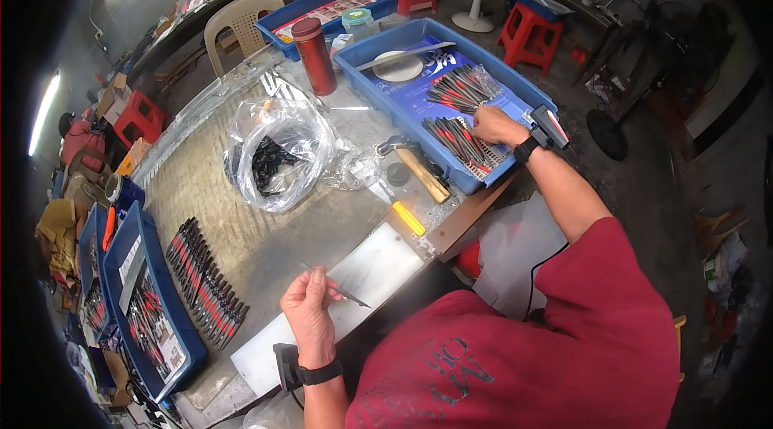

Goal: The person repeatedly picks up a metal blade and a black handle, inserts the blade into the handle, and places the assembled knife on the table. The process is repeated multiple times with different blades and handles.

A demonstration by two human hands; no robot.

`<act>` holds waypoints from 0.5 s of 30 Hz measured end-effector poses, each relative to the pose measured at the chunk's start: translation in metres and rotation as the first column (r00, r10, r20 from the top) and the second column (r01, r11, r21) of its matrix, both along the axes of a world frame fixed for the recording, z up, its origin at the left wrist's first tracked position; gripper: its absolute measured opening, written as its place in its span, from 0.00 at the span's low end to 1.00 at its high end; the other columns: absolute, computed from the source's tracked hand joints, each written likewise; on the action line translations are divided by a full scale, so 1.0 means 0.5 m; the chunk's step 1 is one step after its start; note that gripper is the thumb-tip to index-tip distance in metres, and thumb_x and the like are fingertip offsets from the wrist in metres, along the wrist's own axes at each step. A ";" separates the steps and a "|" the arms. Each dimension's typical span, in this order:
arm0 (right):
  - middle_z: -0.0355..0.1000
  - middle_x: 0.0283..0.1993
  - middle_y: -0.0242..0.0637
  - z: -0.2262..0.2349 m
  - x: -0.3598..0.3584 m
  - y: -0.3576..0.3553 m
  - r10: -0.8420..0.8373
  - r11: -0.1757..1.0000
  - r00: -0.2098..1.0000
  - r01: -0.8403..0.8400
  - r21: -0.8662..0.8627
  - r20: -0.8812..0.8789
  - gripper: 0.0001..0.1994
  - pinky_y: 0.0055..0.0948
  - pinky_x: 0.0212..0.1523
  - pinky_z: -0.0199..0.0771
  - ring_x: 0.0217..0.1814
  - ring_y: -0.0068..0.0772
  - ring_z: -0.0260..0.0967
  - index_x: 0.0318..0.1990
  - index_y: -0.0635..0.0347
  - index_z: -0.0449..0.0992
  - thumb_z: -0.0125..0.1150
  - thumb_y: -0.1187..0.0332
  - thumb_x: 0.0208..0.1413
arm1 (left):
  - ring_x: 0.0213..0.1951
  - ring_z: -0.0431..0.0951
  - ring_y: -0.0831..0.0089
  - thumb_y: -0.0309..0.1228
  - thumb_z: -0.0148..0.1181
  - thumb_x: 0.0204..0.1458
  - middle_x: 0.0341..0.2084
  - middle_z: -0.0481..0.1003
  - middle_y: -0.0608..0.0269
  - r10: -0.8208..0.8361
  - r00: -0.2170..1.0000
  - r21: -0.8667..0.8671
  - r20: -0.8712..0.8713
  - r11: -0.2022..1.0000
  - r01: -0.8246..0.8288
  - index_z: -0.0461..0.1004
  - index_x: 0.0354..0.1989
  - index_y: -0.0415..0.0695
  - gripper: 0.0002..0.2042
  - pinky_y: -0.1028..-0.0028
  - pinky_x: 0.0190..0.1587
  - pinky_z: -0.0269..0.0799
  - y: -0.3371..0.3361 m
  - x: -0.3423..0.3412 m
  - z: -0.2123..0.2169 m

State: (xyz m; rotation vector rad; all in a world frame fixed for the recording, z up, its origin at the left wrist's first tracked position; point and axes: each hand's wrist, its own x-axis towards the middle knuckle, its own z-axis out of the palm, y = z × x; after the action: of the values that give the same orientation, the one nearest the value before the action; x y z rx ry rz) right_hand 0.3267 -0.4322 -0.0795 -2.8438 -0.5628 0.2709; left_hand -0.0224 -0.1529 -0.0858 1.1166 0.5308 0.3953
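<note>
Close to me over a white board (pixel 366 272), my left hand (pixel 310 300) pinches a slim dark pen-like piece (pixel 348 294) between thumb and fingers. Out to the right, my right hand (pixel 498 125) reaches into a blue tray (pixel 370 84). Its fingers are curled down at a pile of slender black-and-red pieces (pixel 452 139); whatever they grip is hidden. A second bunch of such pieces (pixel 460 89) lies just beyond. On the table's left part, a long slanted row of black-and-red pieces (pixel 205 284) is laid side by side.
A clear plastic bag (pixel 282 157) of small black parts stands mid-table. Near it lie a wooden-handled hammer (pixel 423 174) and a yellow-handled tool (pixel 408 218). A red-brown flask (pixel 314 59) stands behind. Another blue tray (pixel 146 300) with similar pieces sits at the left edge.
</note>
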 end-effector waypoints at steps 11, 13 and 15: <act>0.73 0.28 0.59 0.024 -0.015 0.022 -0.082 0.981 0.984 0.052 -0.184 -0.158 0.12 0.41 0.33 0.73 0.32 0.51 0.76 0.28 0.73 0.77 0.61 0.69 0.40 | 0.21 0.71 0.77 0.29 0.59 0.54 0.21 0.73 0.63 0.004 1.000 0.020 -0.028 1.000 -0.003 0.74 0.32 0.36 0.07 0.77 0.25 0.70 -0.008 0.004 -0.001; 0.73 0.28 0.59 0.016 -0.007 0.014 -0.064 0.976 0.992 0.039 -0.213 -0.109 0.13 0.41 0.33 0.73 0.32 0.51 0.76 0.27 0.73 0.77 0.61 0.68 0.40 | 0.21 0.71 0.76 0.28 0.58 0.54 0.21 0.73 0.62 0.024 0.996 0.053 -0.081 0.998 -0.020 0.73 0.32 0.36 0.07 0.77 0.25 0.70 -0.008 0.006 0.005; 0.74 0.29 0.59 0.003 0.009 0.010 -0.011 0.968 0.992 -0.020 -0.250 -0.123 0.15 0.41 0.34 0.74 0.32 0.52 0.75 0.30 0.74 0.77 0.63 0.67 0.39 | 0.21 0.70 0.76 0.29 0.58 0.54 0.21 0.72 0.62 0.023 0.999 0.028 -0.046 0.999 -0.021 0.73 0.33 0.35 0.08 0.78 0.26 0.68 -0.004 0.006 0.005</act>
State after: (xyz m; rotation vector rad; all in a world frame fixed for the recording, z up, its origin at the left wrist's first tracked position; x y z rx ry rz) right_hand 0.3314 -0.4273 -0.0779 -3.0393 -0.5442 0.5521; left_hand -0.0192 -0.1550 -0.0834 1.1495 0.5805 0.3975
